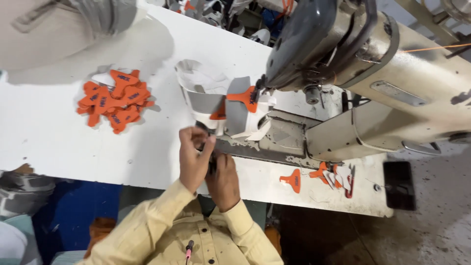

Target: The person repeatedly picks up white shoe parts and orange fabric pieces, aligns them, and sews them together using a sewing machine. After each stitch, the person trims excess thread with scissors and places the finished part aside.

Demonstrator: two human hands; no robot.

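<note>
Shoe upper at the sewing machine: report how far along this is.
Looks done: one orange tab sits on the grey-and-white shoe upper under the sewing machine. In hand: the left hand and right hand pinch a small dark item, too hidden to identify. Left: a pile of orange tabs lies loose on the table, likely unattached.

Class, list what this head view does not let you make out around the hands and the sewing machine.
- What the left hand and right hand pinch: a small dark item, covered by the fingers.
- The needle of the sewing machine: hidden behind its head and the grey and white piece.
- The marks on the orange tabs: too small.
- The grey bundle: cut off by the left edge.
</note>
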